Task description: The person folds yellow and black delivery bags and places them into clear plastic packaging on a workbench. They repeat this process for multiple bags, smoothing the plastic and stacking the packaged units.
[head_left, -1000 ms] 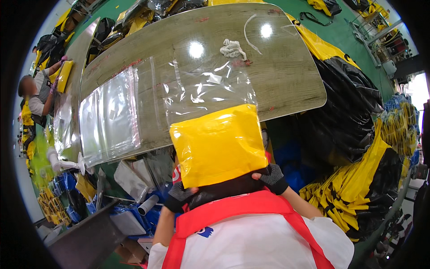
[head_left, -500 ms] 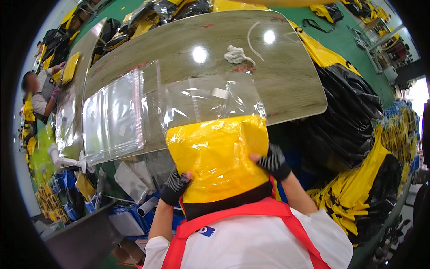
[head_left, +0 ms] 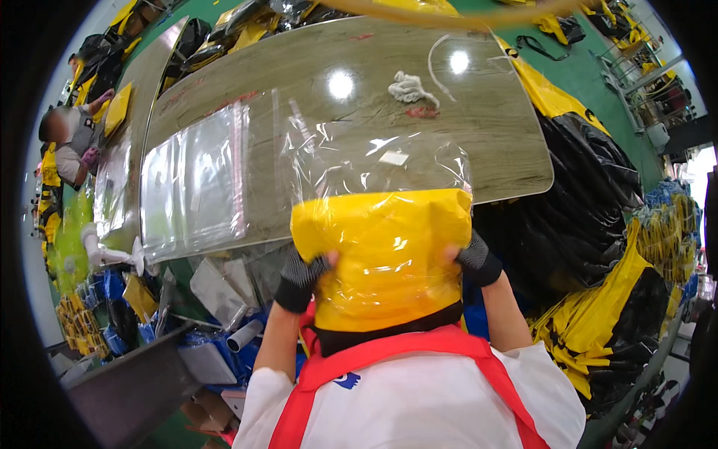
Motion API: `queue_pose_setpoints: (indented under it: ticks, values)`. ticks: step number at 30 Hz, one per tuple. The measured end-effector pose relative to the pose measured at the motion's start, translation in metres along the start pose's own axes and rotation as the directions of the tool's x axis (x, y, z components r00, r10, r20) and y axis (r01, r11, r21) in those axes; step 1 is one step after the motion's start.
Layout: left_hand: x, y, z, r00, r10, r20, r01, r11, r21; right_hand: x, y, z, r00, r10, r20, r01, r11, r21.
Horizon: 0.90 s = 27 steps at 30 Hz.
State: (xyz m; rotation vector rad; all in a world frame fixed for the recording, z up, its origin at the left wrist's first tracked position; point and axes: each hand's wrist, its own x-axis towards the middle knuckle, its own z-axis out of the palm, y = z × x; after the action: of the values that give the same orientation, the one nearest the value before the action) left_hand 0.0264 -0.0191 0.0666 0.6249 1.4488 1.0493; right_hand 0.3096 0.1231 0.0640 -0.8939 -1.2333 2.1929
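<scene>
Long wood-grain table (head_left: 493,150), curved by the lens, two lamp glares on its top. Stack of clear plastic bags (head_left: 196,179) lies flat at its left part. White cloth wad (head_left: 407,88) near the far edge, a red smear (head_left: 422,112) just beside it. Heap of black and yellow bags (head_left: 591,247) on the green floor (head_left: 591,67) to the right. Blue items (head_left: 112,288) under the table's left end. Another person (head_left: 75,142) works at a second table (head_left: 161,63), far left.
</scene>
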Motion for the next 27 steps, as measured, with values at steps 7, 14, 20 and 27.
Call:
queue_pose_setpoints:
  ticks: [7, 14, 20, 27]
  values:
    - [0.011, -0.031, -0.011, 0.995, 0.095, -0.03, -0.1, 0.938, -0.333, -0.002, 0.03, -0.004, 0.991, -0.067, -0.116, 0.014, 0.911, -0.411]
    - [0.028, -0.033, -0.02, 0.983, 0.17, 0.068, -0.155, 0.969, -0.192, -0.008, 0.038, -0.006, 0.954, -0.196, -0.228, 0.039, 0.833, -0.551]
    - [0.037, -0.028, 0.008, 0.999, 0.001, 0.053, -0.007, 0.994, 0.111, 0.013, 0.013, -0.021, 0.944, -0.116, -0.31, 0.124, 0.992, 0.007]
    - [-0.034, -0.069, 0.015, 0.984, 0.004, 0.178, 0.038, 0.973, -0.228, -0.056, 0.069, -0.036, 0.985, 0.17, 0.018, -0.168, 0.982, -0.086]
